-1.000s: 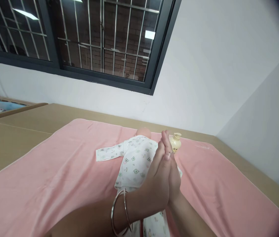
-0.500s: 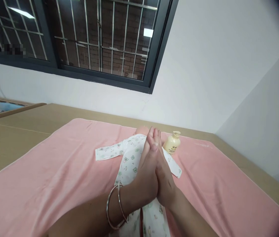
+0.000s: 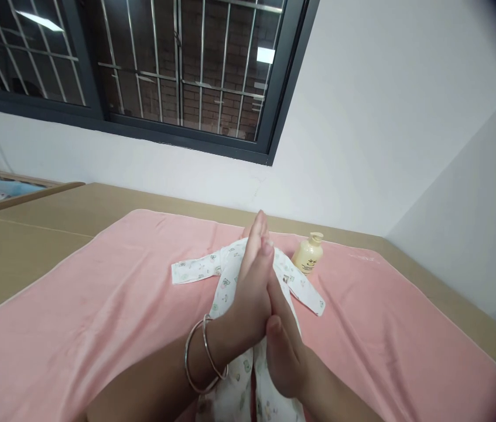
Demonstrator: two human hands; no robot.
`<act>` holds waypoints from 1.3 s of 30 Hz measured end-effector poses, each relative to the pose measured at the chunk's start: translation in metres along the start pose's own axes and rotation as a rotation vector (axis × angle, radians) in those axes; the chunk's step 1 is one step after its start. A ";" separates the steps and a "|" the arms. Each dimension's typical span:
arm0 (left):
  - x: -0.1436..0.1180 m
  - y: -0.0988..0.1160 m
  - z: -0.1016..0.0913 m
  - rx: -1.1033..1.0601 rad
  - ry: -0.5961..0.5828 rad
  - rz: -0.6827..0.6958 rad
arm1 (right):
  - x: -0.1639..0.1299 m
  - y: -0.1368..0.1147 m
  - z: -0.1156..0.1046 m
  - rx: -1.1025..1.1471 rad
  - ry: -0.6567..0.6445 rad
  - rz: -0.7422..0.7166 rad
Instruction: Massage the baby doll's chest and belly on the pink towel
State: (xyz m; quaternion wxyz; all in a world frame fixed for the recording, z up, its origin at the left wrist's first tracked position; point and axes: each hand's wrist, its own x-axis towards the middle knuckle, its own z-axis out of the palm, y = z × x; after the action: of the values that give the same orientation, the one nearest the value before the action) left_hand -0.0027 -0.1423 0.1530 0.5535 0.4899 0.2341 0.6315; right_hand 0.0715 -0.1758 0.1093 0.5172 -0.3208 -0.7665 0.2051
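My left hand point(image 3: 251, 299), with two silver bangles point(image 3: 206, 356) at its wrist, is pressed palm to palm against my right hand point(image 3: 286, 360). The fingers of both hands are stretched out and point up and away from me; the right fingers are largely hidden behind the left hand. I see no object between the palms. Below them lies a white long-sleeved baby outfit point(image 3: 230, 275) with a small print, its sleeves spread to both sides and its legs toward me. My hands cover its middle and its neck end. Beyond its right sleeve stands a pale yellow pump bottle point(image 3: 308, 255).
A pink blanket point(image 3: 120, 293), slightly wrinkled, covers much of the tan table top point(image 3: 32, 240). White wall point(image 3: 339, 146) rises behind it, with a dark-framed barred window point(image 3: 186, 70) above. A raised wooden edge point(image 3: 23, 199) and bluish material show at far left.
My palms have slid along each other: the left hand has moved up and forward, the right back toward me. The bottle and outfit lie as before; a rounded pinkish shape at the neck is now mostly hidden.
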 end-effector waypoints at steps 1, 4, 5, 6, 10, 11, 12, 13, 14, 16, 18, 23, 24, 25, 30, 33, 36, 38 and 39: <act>0.004 -0.001 -0.002 -0.018 0.016 0.018 | -0.001 -0.001 0.002 0.028 -0.011 -0.009; 0.014 0.000 -0.006 -0.043 0.051 0.078 | -0.002 -0.005 0.005 0.090 -0.039 -0.033; 0.016 0.000 -0.007 -0.043 0.057 0.099 | -0.003 -0.005 0.005 0.092 -0.046 -0.034; 0.018 0.001 -0.008 -0.039 0.065 0.120 | -0.004 -0.006 0.005 0.091 -0.053 -0.032; 0.025 0.004 -0.015 -0.017 0.096 0.183 | -0.009 -0.004 0.005 0.065 -0.059 -0.044; 0.027 0.005 -0.017 -0.014 0.098 0.193 | -0.010 -0.003 0.005 0.056 -0.056 -0.052; 0.029 0.005 -0.018 -0.012 0.098 0.200 | -0.010 -0.003 0.005 0.051 -0.052 -0.059; 0.031 0.004 -0.020 -0.011 0.095 0.204 | -0.010 -0.002 0.004 0.049 -0.048 -0.060; 0.033 0.004 -0.021 -0.012 0.091 0.207 | -0.009 -0.002 0.004 0.049 -0.049 -0.055; 0.036 0.002 -0.023 -0.018 0.082 0.210 | -0.009 -0.002 0.004 0.052 -0.053 -0.037; 0.037 0.000 -0.024 -0.025 0.072 0.209 | -0.008 -0.002 0.003 0.054 -0.052 -0.027; 0.037 0.001 -0.024 -0.038 0.070 0.200 | -0.009 -0.002 0.003 0.030 -0.050 -0.032; 0.036 0.002 -0.023 -0.042 0.073 0.198 | -0.009 -0.002 0.003 0.018 -0.050 -0.036; 0.035 0.003 -0.023 -0.046 0.075 0.196 | -0.009 -0.002 0.003 0.009 -0.050 -0.040; 0.033 0.009 -0.021 -0.085 0.075 0.156 | -0.008 -0.008 0.003 0.007 -0.056 -0.056; 0.034 0.013 -0.021 -0.112 0.079 0.135 | -0.005 -0.015 0.002 -0.015 -0.070 -0.077; 0.037 0.015 -0.023 -0.107 0.099 0.142 | -0.003 -0.019 0.002 -0.024 -0.087 -0.085; 0.041 0.014 -0.025 -0.101 0.107 0.146 | -0.003 -0.019 0.003 -0.013 -0.090 -0.089; 0.043 0.013 -0.027 -0.101 0.109 0.148 | -0.003 -0.018 0.003 -0.013 -0.090 -0.090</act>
State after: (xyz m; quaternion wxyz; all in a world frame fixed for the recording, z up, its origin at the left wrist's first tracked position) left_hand -0.0282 -0.0999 0.1684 0.5157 0.4423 0.1949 0.7074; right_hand 0.0645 -0.1909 0.1177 0.4887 -0.2797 -0.8040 0.1911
